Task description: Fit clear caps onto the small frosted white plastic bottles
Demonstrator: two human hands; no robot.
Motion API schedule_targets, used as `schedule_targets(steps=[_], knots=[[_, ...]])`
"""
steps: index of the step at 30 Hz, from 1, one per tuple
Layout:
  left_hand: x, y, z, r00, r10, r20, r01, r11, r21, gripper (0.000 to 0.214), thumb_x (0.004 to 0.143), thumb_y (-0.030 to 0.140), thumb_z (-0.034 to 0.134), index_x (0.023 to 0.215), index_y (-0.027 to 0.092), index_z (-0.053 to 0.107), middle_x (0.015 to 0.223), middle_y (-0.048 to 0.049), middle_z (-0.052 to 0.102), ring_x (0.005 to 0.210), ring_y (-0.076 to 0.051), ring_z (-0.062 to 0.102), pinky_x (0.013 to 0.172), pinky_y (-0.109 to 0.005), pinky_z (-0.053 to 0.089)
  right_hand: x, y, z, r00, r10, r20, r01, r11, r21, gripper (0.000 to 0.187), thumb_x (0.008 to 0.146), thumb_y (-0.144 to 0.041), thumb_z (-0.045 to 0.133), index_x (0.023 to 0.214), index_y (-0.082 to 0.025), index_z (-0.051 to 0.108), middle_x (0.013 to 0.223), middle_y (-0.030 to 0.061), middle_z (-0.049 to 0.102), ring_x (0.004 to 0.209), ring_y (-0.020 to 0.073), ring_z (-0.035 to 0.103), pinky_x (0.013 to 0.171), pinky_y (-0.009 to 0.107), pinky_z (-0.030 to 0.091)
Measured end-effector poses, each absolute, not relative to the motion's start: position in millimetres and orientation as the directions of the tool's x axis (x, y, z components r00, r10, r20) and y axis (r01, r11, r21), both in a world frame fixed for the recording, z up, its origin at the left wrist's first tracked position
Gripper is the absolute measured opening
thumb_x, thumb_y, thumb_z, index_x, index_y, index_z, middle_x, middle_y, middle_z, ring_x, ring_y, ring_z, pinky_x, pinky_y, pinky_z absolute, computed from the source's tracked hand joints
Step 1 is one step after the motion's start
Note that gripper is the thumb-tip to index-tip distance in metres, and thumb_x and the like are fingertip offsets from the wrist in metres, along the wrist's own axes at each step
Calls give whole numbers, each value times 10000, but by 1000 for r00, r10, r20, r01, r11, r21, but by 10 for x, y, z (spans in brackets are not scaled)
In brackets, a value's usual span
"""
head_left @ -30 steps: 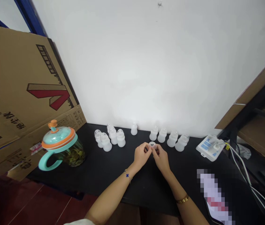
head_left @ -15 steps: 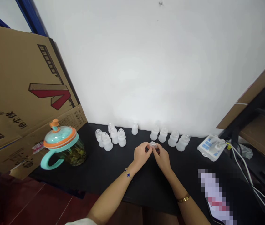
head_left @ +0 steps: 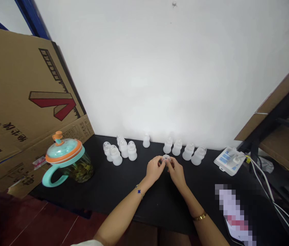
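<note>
Both my hands meet over the black table [head_left: 124, 191], holding one small whitish round piece between them, which looks like a baby bottle's collar with its nipple [head_left: 166, 158]. My left hand [head_left: 155, 170] pinches its left side with thumb and fingers. From the right, my right hand [head_left: 177, 173] grips it the same way; the fingers partly cover it. Just beyond stand several frosted white baby bottles [head_left: 177, 147] with clear domed caps. A lone baby bottle [head_left: 146, 141] is by the wall, and another group of baby bottles [head_left: 116, 156] stands to the left.
A teal and orange lidded jug [head_left: 79, 167] with leaves in it stands at the left, before a large cardboard box [head_left: 11, 78]. To the right lie a white power strip [head_left: 230, 160] with cables [head_left: 264, 174] and a partly pixelated phone [head_left: 236, 235]. A white wall [head_left: 146, 75] closes off the back.
Both hands stay in nearly the same spot. The round piece between the fingers has tilted a little and shows more of its ring. The camera view has shifted slightly.
</note>
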State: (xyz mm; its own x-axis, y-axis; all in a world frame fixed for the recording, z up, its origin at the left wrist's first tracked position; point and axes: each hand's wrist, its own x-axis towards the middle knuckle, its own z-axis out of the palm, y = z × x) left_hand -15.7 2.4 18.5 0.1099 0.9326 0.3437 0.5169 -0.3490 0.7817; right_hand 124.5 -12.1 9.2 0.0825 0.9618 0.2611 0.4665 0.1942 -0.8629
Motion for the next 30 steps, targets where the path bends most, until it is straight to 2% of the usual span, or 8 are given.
schedule_targets(steps=[8, 30], knots=[[-156, 24, 176, 110, 925, 363, 521, -365, 771, 218, 918, 356, 527, 880, 204, 677, 798, 0, 658, 626, -127, 554, 654, -251, 423, 1248, -113, 65, 82, 957, 278, 532, 194, -824, 452, 947, -581, 416, 1106, -213, 626, 876, 72, 735, 705, 234, 687, 620, 302, 497], [-147, 25, 160, 74, 923, 379, 486, -365, 794, 185, 889, 327, 558, 798, 198, 653, 754, 19, 630, 590, -108, 533, 617, -236, 401, 1242, -114, 45, 59, 941, 333, 587, 238, -774, 381, 968, -519, 413, 1069, -216, 621, 837, 63, 736, 717, 241, 694, 618, 294, 476]])
